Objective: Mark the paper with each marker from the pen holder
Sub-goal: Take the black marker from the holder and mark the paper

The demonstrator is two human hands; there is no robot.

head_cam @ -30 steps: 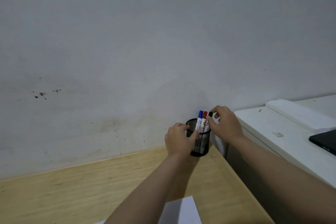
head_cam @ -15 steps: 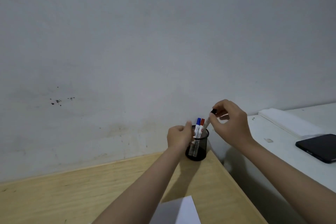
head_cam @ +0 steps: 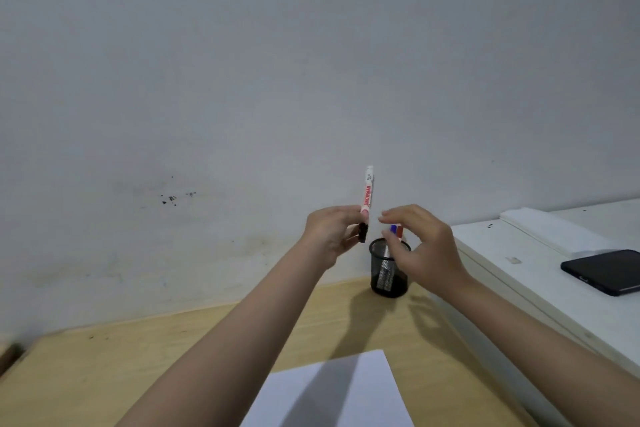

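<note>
**Above the holder, black marker out and upside down**

Over the black wire-mesh pen holder (head_cam: 388,269), my left hand (head_cam: 330,239) pinches the white-barrelled black marker (head_cam: 366,199), cap end down. My right hand (head_cam: 424,253) hovers just beside it, fingers spread, holding nothing. Blue and red markers (head_cam: 396,230) wait in the holder. Risks now: a light pinch could slip as I pull the cap; my right wrist, close to the holder, could tip it. White paper sheet (head_cam: 346,392) lies near me on the wooden desk (head_cam: 138,367), unmarked as far as I see.
</note>
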